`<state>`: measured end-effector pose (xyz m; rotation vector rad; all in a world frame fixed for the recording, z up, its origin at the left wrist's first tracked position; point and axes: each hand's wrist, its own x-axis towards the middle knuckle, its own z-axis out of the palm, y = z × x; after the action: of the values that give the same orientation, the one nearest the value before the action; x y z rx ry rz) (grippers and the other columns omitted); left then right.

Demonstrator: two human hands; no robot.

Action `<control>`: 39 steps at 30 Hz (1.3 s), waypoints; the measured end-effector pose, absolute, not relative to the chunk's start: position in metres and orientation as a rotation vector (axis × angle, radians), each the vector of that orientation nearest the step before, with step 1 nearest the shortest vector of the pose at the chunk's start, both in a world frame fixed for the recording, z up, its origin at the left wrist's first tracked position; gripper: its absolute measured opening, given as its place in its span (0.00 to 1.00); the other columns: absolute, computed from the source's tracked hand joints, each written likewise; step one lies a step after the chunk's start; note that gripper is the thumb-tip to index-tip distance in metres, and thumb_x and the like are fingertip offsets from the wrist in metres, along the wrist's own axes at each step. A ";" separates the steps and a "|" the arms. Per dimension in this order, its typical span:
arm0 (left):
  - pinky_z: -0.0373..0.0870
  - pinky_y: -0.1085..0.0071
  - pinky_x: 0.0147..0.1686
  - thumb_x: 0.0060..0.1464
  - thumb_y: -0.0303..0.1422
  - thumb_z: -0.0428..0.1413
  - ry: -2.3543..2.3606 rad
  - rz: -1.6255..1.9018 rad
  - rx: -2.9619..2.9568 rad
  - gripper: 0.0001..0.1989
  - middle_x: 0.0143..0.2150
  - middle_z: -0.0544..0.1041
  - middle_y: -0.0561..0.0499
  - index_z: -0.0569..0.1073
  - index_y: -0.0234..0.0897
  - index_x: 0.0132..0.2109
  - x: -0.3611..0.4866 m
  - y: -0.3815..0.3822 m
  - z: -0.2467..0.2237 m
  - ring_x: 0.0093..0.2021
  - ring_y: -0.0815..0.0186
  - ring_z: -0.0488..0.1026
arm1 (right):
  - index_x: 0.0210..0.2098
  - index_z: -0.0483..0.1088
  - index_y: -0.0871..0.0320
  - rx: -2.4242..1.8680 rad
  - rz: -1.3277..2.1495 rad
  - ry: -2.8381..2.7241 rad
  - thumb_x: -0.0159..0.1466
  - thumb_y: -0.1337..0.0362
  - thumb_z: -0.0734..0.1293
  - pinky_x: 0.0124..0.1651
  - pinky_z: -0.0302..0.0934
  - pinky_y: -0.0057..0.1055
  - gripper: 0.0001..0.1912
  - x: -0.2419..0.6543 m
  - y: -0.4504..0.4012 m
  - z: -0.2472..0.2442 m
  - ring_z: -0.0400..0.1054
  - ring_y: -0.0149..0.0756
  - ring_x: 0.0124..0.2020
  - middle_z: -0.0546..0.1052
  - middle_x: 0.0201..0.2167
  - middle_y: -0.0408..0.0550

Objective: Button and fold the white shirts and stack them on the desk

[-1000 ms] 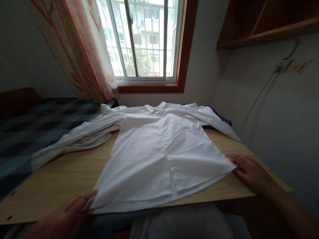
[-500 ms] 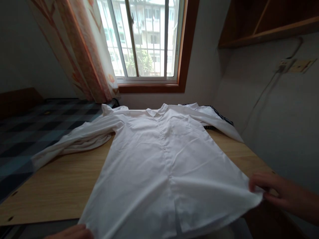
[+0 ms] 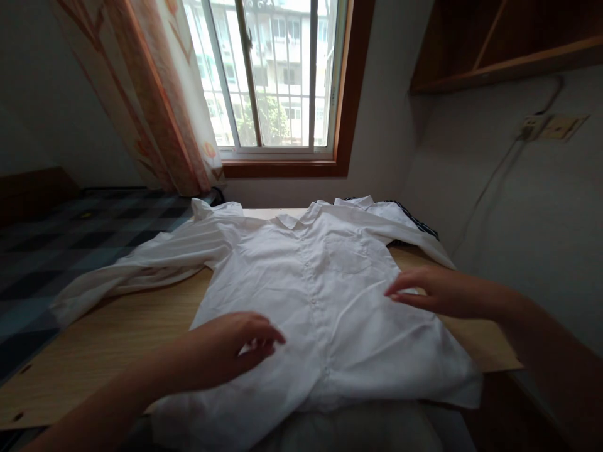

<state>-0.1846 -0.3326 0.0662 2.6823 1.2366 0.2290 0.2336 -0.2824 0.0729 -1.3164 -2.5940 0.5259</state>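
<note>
A white button-up shirt (image 3: 292, 263) lies front side up, its collar toward the window and its sleeves spread to both sides. Its lower hem hangs over the near table edge, creased and slightly slack. Above the lower left front, my left hand (image 3: 247, 342) is open with curved fingers, a gap showing between thumb and fingers. My right hand (image 3: 417, 289) is open too, fingers loosely bent near the shirt's right side, below the chest pocket (image 3: 347, 254). Neither hand holds the cloth; whether the fingertips brush it I cannot tell.
The shirt rests on a light wooden tabletop (image 3: 122, 333). To the left is a bed with a checked cover (image 3: 42, 245). Folded white and dark striped clothing (image 3: 400, 216) lies at the back right. A curtain (image 3: 164, 113) hangs beside the window; a cord (image 3: 490, 182) runs down the right wall.
Both hands have let go of the shirt's lower corners and moved inward and up over its front. The hem has dropped, and the cloth has slackened.
</note>
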 end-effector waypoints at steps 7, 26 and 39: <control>0.68 0.55 0.58 0.63 0.32 0.49 1.256 0.441 2.842 0.17 0.54 0.77 0.39 0.76 0.35 0.54 -0.108 -0.209 0.000 0.55 0.54 0.72 | 0.52 0.74 0.62 -1.230 0.128 -2.689 0.67 0.69 0.61 0.63 0.58 0.39 0.17 0.093 -0.191 0.020 0.68 0.44 0.58 0.75 0.56 0.58; 0.41 0.41 0.67 0.67 0.48 0.37 1.889 0.016 2.485 0.32 0.75 0.48 0.42 0.56 0.42 0.72 -0.180 -0.192 -0.007 0.74 0.51 0.45 | 0.72 0.52 0.55 -1.786 0.234 -2.395 0.73 0.46 0.50 0.72 0.31 0.54 0.33 0.153 -0.180 -0.032 0.39 0.44 0.74 0.48 0.74 0.52; 0.40 0.39 0.68 0.65 0.52 0.39 1.815 -0.094 2.481 0.34 0.76 0.45 0.45 0.53 0.46 0.73 -0.168 -0.260 -0.006 0.75 0.49 0.41 | 0.70 0.57 0.51 -1.806 0.027 -2.370 0.72 0.47 0.52 0.71 0.40 0.53 0.31 0.183 -0.262 -0.051 0.45 0.46 0.73 0.55 0.72 0.51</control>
<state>-0.1679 -0.2600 -0.0062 2.4809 1.8145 -0.0941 0.1826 -0.2619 -0.0511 -1.8055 -2.3704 0.0274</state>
